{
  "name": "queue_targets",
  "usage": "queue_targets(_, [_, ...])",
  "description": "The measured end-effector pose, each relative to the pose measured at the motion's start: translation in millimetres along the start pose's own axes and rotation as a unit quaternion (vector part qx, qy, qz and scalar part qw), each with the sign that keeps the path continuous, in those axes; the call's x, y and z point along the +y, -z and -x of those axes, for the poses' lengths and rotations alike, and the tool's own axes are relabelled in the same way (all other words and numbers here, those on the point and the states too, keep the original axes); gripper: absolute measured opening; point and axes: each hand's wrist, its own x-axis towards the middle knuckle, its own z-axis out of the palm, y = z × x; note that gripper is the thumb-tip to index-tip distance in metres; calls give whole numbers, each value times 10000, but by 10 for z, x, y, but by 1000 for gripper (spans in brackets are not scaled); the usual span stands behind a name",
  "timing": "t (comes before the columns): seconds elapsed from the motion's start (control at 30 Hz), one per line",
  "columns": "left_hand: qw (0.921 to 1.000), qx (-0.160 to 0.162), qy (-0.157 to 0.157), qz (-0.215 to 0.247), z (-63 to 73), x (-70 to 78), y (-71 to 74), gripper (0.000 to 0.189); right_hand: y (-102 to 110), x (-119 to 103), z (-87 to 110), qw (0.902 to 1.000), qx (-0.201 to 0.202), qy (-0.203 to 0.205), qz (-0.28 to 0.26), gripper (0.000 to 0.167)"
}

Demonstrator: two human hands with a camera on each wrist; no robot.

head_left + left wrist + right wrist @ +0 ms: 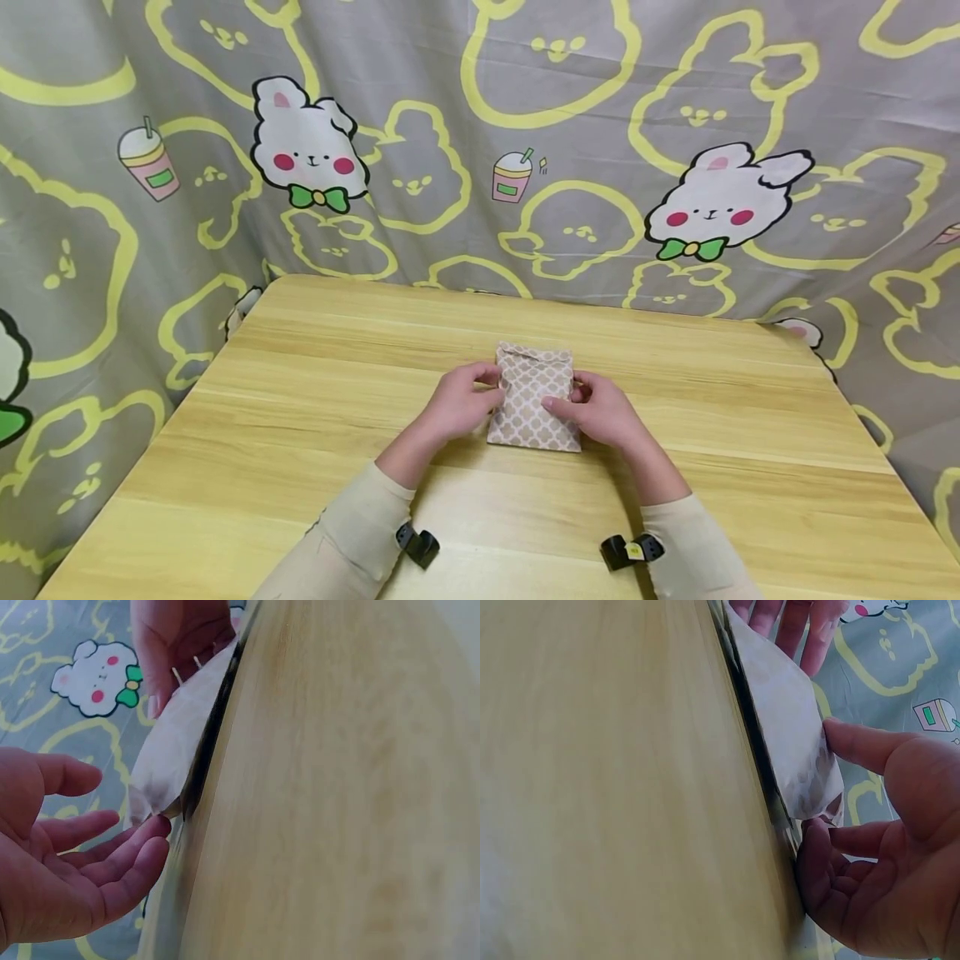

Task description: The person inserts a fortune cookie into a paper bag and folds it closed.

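A small beige paper bag (531,421) with a white lattice pattern lies near the middle of the table, its far end folded over. My right hand (606,408) holds its right side, thumb on top and the other fingers curled at the edge; the right wrist view shows the thumb (855,742) pressing the paper. At the bag's left side is my left hand (462,402). In the left wrist view its fingertips (157,825) touch the bag's lower edge, while the thumb stays apart from it. What the bag contains is hidden.
The wooden table (300,433) spreads out around the hands. A grey curtain (420,67) with cartoon rabbits hangs along its back and sides. Black wrist devices (417,546) sit on both sleeved forearms.
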Motion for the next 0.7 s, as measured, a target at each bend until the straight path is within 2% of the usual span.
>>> queue_targets(0.13, [10000,-49,-29,-65,0,-5,-9,41,-4,-4,-4,9999,42,-57,81,42])
queue_targets(0.3, [9999,-106,45,-64,8,-3,-13,45,-19,0,-19,9995,174,-67,249,65])
queue_targets(0.4, [9999,-132,46,-24,7,-1,-11,47,-24,4,-25,9991,239,-40,357,72])
queue_targets(0.7, [9999,-126,-12,-15,14,-12,-22,49,-31,18,-30,9978,347,-77,557,78])
